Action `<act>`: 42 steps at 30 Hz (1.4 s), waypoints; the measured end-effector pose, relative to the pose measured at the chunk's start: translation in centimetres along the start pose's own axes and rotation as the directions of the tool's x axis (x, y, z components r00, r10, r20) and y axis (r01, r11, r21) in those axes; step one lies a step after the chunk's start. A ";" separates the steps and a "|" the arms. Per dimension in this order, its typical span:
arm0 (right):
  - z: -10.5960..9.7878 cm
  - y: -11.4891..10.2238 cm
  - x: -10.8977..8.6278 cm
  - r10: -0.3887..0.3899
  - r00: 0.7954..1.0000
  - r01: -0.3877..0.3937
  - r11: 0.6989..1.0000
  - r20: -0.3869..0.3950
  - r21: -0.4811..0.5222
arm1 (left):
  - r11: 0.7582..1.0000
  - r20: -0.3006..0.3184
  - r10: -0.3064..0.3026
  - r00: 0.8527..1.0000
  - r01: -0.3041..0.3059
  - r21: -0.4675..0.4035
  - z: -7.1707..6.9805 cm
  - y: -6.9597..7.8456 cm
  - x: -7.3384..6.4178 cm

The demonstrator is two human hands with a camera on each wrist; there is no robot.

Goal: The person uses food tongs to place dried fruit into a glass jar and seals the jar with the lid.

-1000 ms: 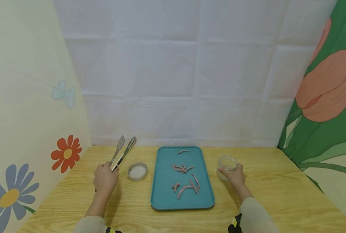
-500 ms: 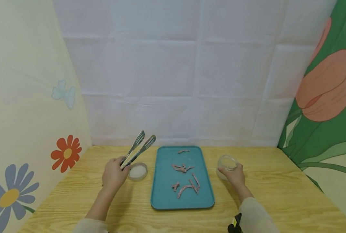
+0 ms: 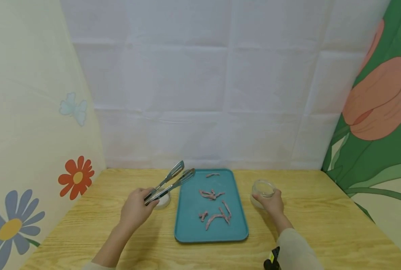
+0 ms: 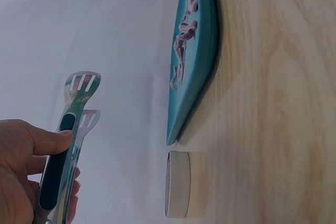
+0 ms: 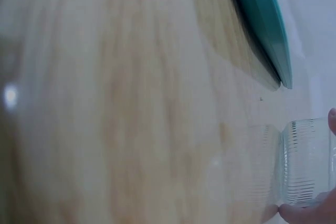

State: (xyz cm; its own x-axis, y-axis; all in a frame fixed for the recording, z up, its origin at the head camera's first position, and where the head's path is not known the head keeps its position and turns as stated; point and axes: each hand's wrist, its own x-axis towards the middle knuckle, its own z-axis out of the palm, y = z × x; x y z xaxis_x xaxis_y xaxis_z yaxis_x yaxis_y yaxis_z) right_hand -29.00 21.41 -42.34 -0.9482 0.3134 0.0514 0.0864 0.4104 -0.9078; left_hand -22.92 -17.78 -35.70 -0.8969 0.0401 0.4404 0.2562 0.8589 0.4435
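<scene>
In my left hand [image 3: 137, 210] I grip slotted metal tongs [image 3: 173, 179] by their dark-padded handles, the two heads spread apart. The tongs reach over the left edge of a blue tray [image 3: 190, 232]. Several pinkish meat strips [image 3: 213, 195] lie scattered on that tray, and they also show in the left wrist view. Beneath the tongs is a round pale lid [image 4: 178, 184], partly covered by them in the head view. My right hand [image 3: 271, 204] holds a clear glass jar [image 5: 307, 161] standing upright on the table, right of the tray, with its mouth uncovered.
The light wooden table [image 3: 322, 217] extends on both sides of the tray. A white cloth [image 3: 200, 82] hangs at the back. Painted flower panels stand at the left and right edges.
My left hand has moved right with the tongs, whose heads have swung from left of the lid to over the tray's left edge. My right hand and the jar stay where they were.
</scene>
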 end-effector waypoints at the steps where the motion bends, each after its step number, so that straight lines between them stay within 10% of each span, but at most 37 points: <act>1: 0.0 0.0 0.0 0.000 1.000 0.000 1.000 -0.001 -0.002 | 1.000 0.014 0.000 1.000 0.000 0.002 0.0 0.1 -0.1; 11: 0.0 0.1 0.0 0.011 1.000 -0.011 1.000 0.007 -0.009 | 1.000 0.146 0.005 0.989 -0.007 0.014 0.6 0.1 -1.2; 42: 0.0 0.2 0.1 -0.002 1.000 0.002 1.000 -0.006 -0.025 | 0.992 0.187 0.092 0.978 -0.106 0.070 3.3 0.8 -3.2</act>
State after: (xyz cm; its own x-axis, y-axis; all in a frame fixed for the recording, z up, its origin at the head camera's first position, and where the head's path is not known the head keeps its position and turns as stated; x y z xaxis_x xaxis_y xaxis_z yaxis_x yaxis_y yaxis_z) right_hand -29.05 21.48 -42.54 -0.9466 0.3177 0.0554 0.0924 0.4320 -0.8971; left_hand -21.01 -15.54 -39.34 -0.9211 0.2133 0.3256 0.3243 0.8832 0.3388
